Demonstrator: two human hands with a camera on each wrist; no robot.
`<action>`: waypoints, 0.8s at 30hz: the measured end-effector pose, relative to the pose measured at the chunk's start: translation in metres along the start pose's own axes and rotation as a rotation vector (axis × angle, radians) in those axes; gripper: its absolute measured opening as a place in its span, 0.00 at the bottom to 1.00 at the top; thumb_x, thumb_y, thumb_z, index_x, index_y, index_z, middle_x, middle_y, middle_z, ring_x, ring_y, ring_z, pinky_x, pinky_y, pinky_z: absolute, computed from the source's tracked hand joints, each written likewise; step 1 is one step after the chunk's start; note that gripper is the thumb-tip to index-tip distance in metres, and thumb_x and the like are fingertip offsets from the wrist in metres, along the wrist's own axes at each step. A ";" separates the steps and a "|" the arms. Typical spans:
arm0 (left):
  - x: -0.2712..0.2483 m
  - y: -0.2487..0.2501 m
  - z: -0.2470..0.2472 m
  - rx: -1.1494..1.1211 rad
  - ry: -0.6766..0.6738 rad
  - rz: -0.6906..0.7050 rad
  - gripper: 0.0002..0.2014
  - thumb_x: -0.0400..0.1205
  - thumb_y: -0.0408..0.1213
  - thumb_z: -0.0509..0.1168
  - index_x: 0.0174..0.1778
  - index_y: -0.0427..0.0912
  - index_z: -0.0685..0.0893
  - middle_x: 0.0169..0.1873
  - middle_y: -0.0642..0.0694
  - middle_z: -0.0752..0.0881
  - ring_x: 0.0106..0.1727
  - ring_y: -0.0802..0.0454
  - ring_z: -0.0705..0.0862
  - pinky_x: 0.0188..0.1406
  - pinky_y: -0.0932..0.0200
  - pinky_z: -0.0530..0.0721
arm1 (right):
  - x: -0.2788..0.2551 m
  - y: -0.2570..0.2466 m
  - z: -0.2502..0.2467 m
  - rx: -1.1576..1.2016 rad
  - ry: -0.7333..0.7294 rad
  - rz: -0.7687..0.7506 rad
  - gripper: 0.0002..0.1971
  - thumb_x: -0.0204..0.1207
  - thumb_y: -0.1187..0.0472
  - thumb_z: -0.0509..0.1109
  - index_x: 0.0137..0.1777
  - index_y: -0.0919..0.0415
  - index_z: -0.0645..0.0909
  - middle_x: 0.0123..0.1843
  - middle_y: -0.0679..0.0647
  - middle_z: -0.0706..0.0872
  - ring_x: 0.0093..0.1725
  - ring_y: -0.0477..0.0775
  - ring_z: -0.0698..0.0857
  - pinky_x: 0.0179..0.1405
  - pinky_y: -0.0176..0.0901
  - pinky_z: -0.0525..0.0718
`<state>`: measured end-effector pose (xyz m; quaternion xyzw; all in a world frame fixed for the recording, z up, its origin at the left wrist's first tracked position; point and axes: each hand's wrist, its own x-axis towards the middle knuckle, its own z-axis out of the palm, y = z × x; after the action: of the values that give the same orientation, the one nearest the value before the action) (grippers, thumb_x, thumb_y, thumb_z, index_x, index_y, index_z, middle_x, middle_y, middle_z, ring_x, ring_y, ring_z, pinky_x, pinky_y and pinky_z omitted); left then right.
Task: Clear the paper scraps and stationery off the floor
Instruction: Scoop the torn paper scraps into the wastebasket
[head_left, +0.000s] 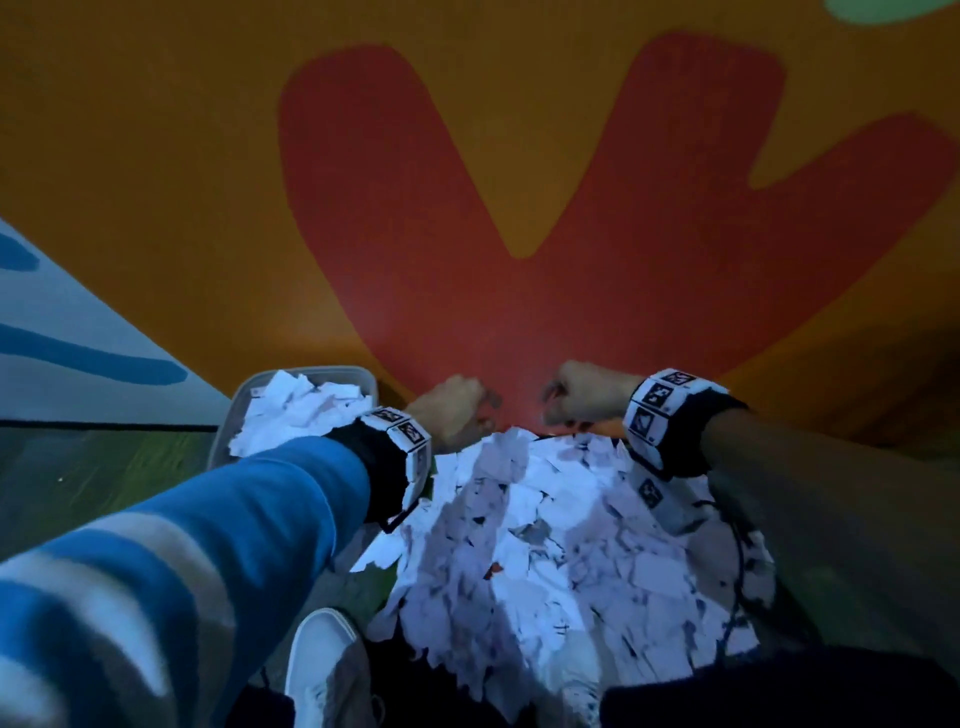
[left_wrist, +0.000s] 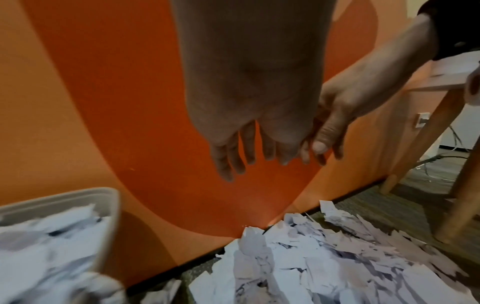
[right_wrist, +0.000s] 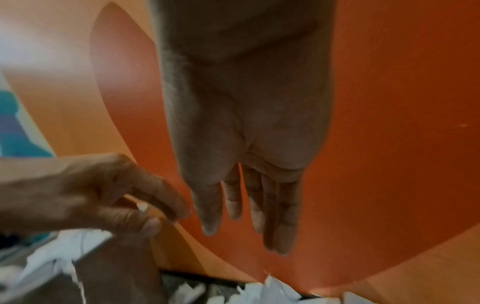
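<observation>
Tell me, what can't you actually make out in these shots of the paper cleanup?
- Stationery: none visible; the paper pile may bury it.
- Bin: depth hidden by scraps, near side behind the left sleeve.
- Writing on scraps: too small, blurred.
- Left hand: blurred in the right wrist view.
- Wooden leg: top cut off.

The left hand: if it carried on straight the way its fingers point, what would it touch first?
Probably the orange wall. The left hand hangs open above the paper scraps, fingers aimed at the wall's foot; depth is uncertain.
</observation>
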<state>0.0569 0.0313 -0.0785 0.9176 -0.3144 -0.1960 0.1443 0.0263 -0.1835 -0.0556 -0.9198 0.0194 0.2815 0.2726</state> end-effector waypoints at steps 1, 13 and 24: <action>0.010 0.007 0.008 0.000 -0.037 -0.001 0.20 0.80 0.46 0.64 0.67 0.47 0.85 0.64 0.43 0.87 0.61 0.43 0.86 0.62 0.47 0.85 | 0.000 0.016 0.002 -0.032 -0.039 0.016 0.13 0.77 0.61 0.75 0.57 0.68 0.85 0.47 0.62 0.90 0.38 0.54 0.87 0.36 0.47 0.89; 0.110 -0.039 0.177 -0.163 -0.201 -0.223 0.35 0.82 0.53 0.68 0.82 0.41 0.67 0.80 0.38 0.70 0.78 0.40 0.71 0.75 0.46 0.72 | 0.061 0.223 0.091 0.066 -0.104 0.261 0.34 0.77 0.45 0.74 0.78 0.58 0.67 0.63 0.57 0.80 0.58 0.62 0.85 0.53 0.55 0.87; 0.154 -0.069 0.259 -0.422 0.147 -0.578 0.59 0.62 0.66 0.78 0.85 0.50 0.56 0.82 0.36 0.59 0.82 0.31 0.60 0.77 0.28 0.66 | 0.155 0.246 0.159 0.125 0.176 0.280 0.63 0.54 0.19 0.71 0.85 0.48 0.50 0.83 0.58 0.61 0.81 0.65 0.62 0.77 0.63 0.65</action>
<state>0.0885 -0.0504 -0.3750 0.9302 0.0165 -0.2229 0.2913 0.0297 -0.2930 -0.3684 -0.9104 0.1887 0.2332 0.2848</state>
